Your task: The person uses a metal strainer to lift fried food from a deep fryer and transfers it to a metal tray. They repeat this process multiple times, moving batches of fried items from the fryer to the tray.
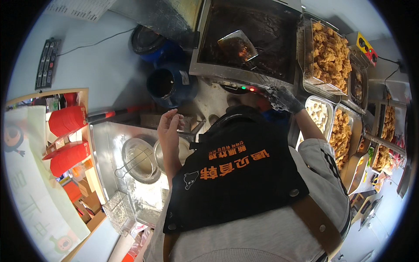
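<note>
My left hand [169, 123] is bare, raised to the left of the black apron [235, 170], its fingers loosely bent and apart with nothing in them. A black, flour-dusted glove covers my right hand [284, 99] at the front edge of the deep fryer [222, 70]. In the fryer's dark oil [271, 36] sits a square wire strainer [238, 46] with small browned bits in it. Its thin handle runs towards my right hand, whose fingers appear closed around the end, partly hidden by glare and blur.
A wire basket of fried chicken [330, 59] stands right of the fryer, with trays of white sticks [316, 113] and fried pieces [340, 137] nearer me. Blue barrels [172, 85] stand left. A steel sink [108, 147] holds a bowl with a sieve [140, 157].
</note>
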`<state>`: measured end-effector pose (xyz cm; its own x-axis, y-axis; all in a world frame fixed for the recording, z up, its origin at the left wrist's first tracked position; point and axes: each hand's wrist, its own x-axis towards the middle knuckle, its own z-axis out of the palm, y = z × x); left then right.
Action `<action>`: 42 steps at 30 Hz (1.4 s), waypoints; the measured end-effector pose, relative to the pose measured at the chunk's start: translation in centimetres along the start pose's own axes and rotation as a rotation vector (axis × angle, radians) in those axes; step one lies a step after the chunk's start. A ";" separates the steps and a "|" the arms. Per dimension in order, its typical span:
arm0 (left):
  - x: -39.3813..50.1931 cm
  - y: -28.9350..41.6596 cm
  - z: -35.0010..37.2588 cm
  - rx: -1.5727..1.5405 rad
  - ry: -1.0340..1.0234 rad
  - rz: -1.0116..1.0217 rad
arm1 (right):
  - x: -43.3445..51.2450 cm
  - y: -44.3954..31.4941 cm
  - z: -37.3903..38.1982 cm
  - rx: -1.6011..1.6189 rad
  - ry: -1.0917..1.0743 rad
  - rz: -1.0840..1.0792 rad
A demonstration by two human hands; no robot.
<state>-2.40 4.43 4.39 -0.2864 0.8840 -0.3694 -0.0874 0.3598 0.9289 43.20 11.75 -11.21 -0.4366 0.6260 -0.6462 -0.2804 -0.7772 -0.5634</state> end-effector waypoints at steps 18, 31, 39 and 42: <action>-0.2 1.1 0.4 0.030 -0.010 0.049 | 5.7 -2.7 6.0 1.000 -0.316 -0.154; -0.3 0.8 0.4 0.005 -0.041 0.040 | -1.3 -5.1 1.3 -1.277 0.355 -0.913; -0.6 1.1 0.7 0.008 -0.009 0.064 | 0.7 -5.4 0.7 -0.492 0.348 -0.533; -0.9 1.4 0.8 0.009 0.018 0.053 | 0.6 -5.9 3.1 -0.374 0.375 -0.452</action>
<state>-1.52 4.31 5.97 -0.3079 0.8964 -0.3189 -0.0634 0.3151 0.9469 42.00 16.51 -6.67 -0.0032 0.9152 -0.4029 -0.0223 -0.4029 -0.9150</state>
